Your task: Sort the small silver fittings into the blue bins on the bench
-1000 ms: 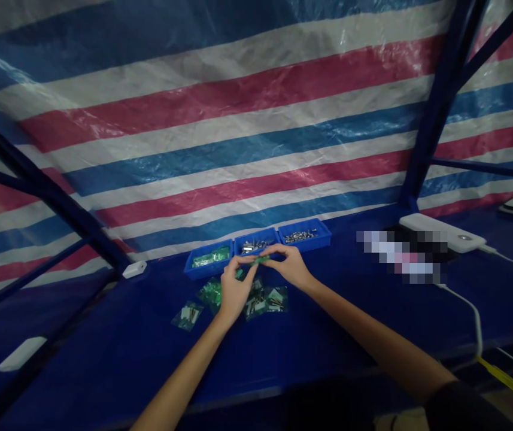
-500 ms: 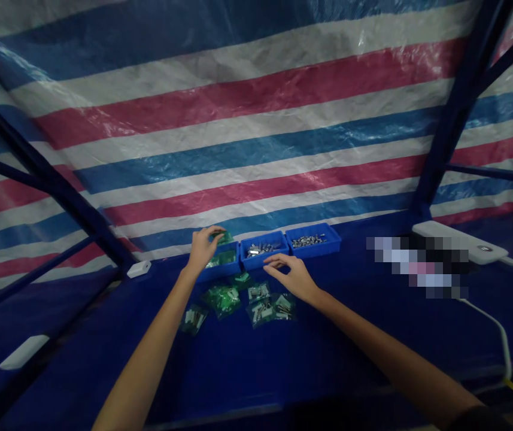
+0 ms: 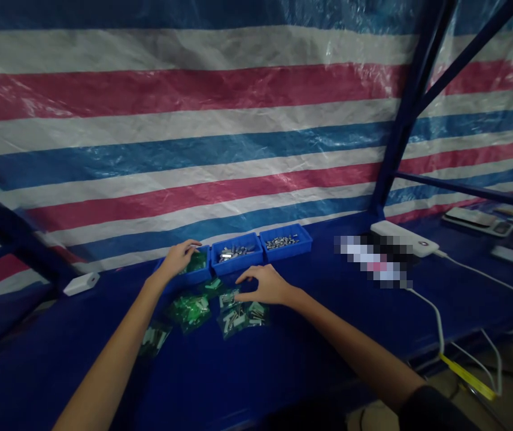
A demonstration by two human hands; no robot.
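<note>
Over the left blue bin [image 3: 200, 276], which holds green bags, is my left hand [image 3: 181, 258]; its fingers reach the bin's contents, and whether they grip a bag is hidden. My right hand [image 3: 265, 285] hovers above small clear bags of metal and white parts [image 3: 234, 320], thumb and fingers apart, nothing between them. A pile of bright green bags [image 3: 190, 310] lies in front of the left bin, with another bag of parts [image 3: 155, 337] beside my left forearm. The middle bin [image 3: 237, 263] holds metal pieces, and the right bin [image 3: 299, 248] holds small screw-like parts.
A white power bank [image 3: 404, 238] with a cable lies right of the bins, beside a blurred-out patch. A white box [image 3: 81, 284] sits at the left. Blue frame posts [image 3: 395, 137] stand before a striped sheet. Further right is a scale-like device [image 3: 478, 221].
The view has shifted to the right. My left hand has lowered into the left bin, and the green bag near its fingertips no longer shows. My right hand has moved closer over the clear bags.
</note>
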